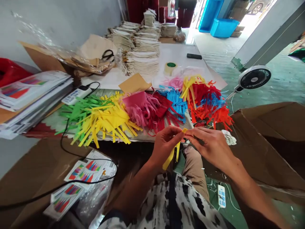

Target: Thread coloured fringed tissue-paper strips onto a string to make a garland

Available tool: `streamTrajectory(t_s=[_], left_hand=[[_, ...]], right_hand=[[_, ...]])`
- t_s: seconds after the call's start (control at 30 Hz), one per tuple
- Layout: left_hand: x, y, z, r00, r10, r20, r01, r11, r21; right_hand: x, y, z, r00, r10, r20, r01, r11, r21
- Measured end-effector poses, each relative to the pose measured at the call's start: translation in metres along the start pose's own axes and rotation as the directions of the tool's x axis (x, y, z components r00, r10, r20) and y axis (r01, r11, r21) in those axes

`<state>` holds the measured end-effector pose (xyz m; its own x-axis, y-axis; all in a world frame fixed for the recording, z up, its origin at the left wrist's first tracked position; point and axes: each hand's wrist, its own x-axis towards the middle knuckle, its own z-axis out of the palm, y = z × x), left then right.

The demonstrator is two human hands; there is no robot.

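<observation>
My left hand (pixel 165 141) and my right hand (pixel 209 143) meet just below the table edge. Both pinch the top of a folded yellow paper strip (pixel 172 154), whose ends hang down between them over my lap. On the table above lie piles of cut paper strips: green (pixel 76 113), yellow (pixel 108 122), pink (pixel 138 106), dark red (pixel 162 109), blue (pixel 175 100) and a mixed red-orange heap (pixel 209 103).
Stacks of printed sheets (pixel 30 95) sit at left, and bundles of tan paper items (pixel 143 51) at the back. A tape roll (pixel 170 67), a phone (pixel 194 56), a small fan (pixel 254 78), cardboard boxes (pixel 274 143) and a black cable (pixel 71 152) surround me.
</observation>
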<state>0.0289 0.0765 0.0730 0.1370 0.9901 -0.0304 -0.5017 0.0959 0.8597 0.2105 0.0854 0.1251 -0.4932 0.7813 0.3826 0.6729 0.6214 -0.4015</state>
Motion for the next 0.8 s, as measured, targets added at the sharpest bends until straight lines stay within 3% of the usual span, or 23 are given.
streamTrajectory(t_s=[0.13, 0.23, 0.3, 0.43, 0.53, 0.7, 0.8], left_hand=[[-0.013, -0.012, 0.009, 0.997, -0.035, 0.065, 0.031, 0.998, 0.051], [-0.020, -0.020, 0.014, 0.998, 0.030, 0.051, -0.040, 0.978, 0.207], [-0.024, -0.022, 0.016, 0.997, 0.058, 0.043, -0.067, 0.968, 0.243], [-0.028, -0.022, 0.020, 1.000, 0.000, 0.025, -0.002, 0.996, 0.086], [-0.031, -0.019, 0.022, 0.999, 0.008, 0.035, -0.010, 0.998, 0.054], [-0.038, -0.014, 0.021, 0.992, 0.119, 0.041, -0.126, 0.950, 0.286], [-0.039, -0.011, 0.020, 0.977, 0.195, 0.081, -0.211, 0.898, 0.385]], right_hand=[[-0.018, 0.003, -0.002, 0.987, 0.074, 0.143, -0.061, 0.993, -0.097], [-0.026, 0.006, -0.005, 0.974, 0.128, 0.185, -0.128, 0.992, -0.011], [-0.030, 0.005, -0.008, 0.976, 0.150, 0.160, -0.167, 0.981, 0.100], [-0.037, 0.000, -0.011, 0.968, 0.235, 0.090, -0.251, 0.900, 0.356], [-0.043, -0.002, -0.010, 0.956, 0.284, 0.075, -0.287, 0.854, 0.433], [-0.053, -0.004, -0.013, 0.932, 0.360, -0.034, -0.307, 0.839, 0.450], [-0.055, -0.009, -0.018, 0.947, 0.319, -0.035, -0.279, 0.872, 0.401]])
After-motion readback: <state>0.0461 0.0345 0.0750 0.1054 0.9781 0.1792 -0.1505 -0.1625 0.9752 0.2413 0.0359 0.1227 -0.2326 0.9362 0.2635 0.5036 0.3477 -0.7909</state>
